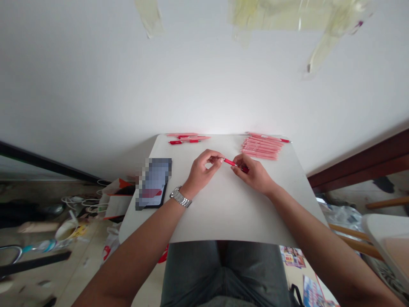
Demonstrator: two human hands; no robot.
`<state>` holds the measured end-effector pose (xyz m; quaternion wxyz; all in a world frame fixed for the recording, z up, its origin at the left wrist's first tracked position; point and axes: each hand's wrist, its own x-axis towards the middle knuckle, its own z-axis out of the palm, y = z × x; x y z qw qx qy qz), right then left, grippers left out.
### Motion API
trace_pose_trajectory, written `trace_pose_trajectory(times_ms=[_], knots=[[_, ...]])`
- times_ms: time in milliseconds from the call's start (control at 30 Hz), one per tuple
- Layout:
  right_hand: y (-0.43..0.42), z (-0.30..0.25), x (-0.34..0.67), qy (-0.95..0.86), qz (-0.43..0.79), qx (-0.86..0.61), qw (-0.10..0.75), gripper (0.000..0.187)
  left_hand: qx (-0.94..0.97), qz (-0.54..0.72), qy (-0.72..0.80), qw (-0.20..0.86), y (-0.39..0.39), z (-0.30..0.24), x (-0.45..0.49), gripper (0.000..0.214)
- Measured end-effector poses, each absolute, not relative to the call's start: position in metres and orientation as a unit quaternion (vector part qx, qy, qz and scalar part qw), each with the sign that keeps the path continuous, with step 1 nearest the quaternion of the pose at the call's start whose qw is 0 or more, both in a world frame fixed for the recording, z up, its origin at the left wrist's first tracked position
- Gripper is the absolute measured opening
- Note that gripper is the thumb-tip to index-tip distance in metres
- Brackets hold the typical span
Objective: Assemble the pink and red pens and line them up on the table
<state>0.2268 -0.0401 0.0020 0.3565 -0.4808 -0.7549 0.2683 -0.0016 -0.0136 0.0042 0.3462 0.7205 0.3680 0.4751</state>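
Note:
A red pen (230, 162) is held level between my two hands above the white table (223, 213). My left hand (205, 168), with a metal watch (180, 197) on its wrist, pinches the pen's left end between thumb and finger. My right hand (252, 171) is closed around the other end, and its fingers hide part of the pen. Behind my right hand lies a neat row of pink pens (262, 147) in what looks like clear wrapping. Several loose red and pink pen pieces (185, 141) rest at the back left of the table.
A phone (155, 183) lies at the table's left side. The white wall (204, 85) meets the table's back edge. Boxes, cables and a cup (66, 230) crowd the floor at the left. A white chair (388, 232) stands at the right.

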Motion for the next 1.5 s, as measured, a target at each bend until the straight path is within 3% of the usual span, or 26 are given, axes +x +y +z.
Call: trace_pose_trajectory(times_ms=[967, 1500], knots=[[-0.0366, -0.0026, 0.2288, -0.744, 0.26, -0.492, 0.371, 0.017, 0.677, 0.53, 0.394, 0.325, -0.0082, -0.0001, -0.0058, 0.019], [-0.0337, -0.0053, 0.2303, -0.727, 0.241, -0.508, 0.393, 0.017, 0.624, 0.543, 0.364, 0.428, -0.0079, -0.0023, -0.0026, 0.025]])
